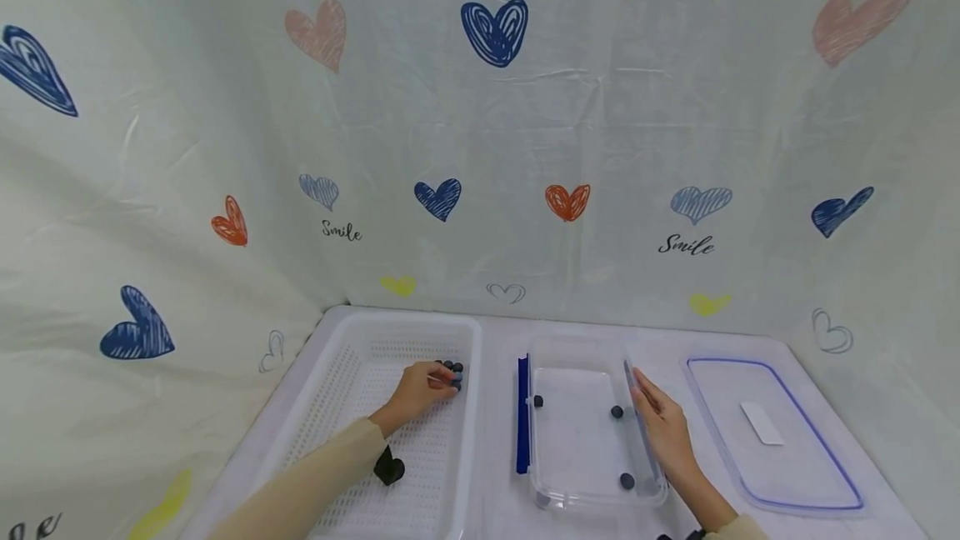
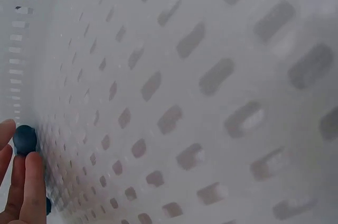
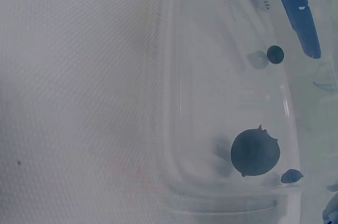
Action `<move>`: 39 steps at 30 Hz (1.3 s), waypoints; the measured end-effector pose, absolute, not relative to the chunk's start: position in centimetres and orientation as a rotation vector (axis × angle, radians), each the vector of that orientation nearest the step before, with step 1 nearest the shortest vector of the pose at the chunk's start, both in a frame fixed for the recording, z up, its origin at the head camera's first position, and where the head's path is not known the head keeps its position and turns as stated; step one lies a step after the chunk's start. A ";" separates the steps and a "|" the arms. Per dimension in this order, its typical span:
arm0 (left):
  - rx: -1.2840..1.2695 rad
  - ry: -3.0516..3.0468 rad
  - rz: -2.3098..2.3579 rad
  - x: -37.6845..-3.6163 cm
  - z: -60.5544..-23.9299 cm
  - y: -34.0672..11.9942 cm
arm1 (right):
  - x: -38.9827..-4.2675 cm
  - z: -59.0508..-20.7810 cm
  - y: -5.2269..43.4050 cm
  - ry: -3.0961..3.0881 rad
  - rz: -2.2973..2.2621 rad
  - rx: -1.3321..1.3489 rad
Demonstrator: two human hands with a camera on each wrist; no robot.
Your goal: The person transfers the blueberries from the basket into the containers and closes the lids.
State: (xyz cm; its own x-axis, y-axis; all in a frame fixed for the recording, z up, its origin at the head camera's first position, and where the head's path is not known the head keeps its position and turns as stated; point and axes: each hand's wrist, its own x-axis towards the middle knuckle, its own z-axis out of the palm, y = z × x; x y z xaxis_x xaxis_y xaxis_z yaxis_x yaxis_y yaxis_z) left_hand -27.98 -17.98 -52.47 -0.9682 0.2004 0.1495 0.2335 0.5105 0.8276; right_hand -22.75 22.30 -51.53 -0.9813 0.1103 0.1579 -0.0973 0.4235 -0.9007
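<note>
My left hand (image 1: 420, 390) reaches into a white perforated basket (image 1: 476, 407), near its right wall. In the left wrist view its fingertips pinch a dark blue blueberry (image 2: 25, 139). Several more blueberries (image 1: 458, 367) lie by those fingers, against the basket wall. My right hand (image 1: 663, 423) rests along the raised right side flap (image 1: 637, 411) of a clear plastic container (image 1: 573, 497), fingers fairly straight. Inside the container lie three blueberries, one at the left (image 1: 538, 401), one at the right (image 1: 617, 412) and one near the front (image 1: 627, 482). The right wrist view does not show the right hand's fingers.
A blue flap (image 1: 522, 415) stands out from the container's left side. On the right of the table lies a clear lid (image 1: 787, 473) with a blue seal and a white label (image 1: 762, 423). A curtain (image 1: 525, 123) printed with hearts hangs behind the table.
</note>
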 end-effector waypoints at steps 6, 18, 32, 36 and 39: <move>-0.442 -2.659 -1.483 -28.2 -52.5 -17.9 | -22.9 -51.4 22.4 -2.484 1.620 0.008; -0.438 -2.665 -1.449 -28.5 -52.8 -17.4 | -22.8 -51.3 22.7 -2.504 1.618 -0.025; -0.473 -2.645 -1.457 -28.5 -53.0 -17.7 | -22.7 -51.4 22.5 -2.492 1.627 -0.016; -0.472 -2.656 -1.447 -28.3 -52.4 -17.9 | -22.6 -51.4 22.5 -2.497 1.633 -0.008; -0.445 -2.672 -1.451 -28.1 -51.8 -18.0 | -22.6 -51.4 22.5 -2.504 1.635 -0.007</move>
State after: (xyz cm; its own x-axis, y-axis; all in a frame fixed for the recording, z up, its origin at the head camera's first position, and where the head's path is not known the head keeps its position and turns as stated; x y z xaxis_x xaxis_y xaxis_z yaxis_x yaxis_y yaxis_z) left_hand -28.15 -18.03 -51.79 -0.9558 0.2189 0.1964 0.2839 0.5126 0.8103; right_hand -22.56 22.52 -51.38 -0.9885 0.0865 0.1239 -0.0786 0.4056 -0.9106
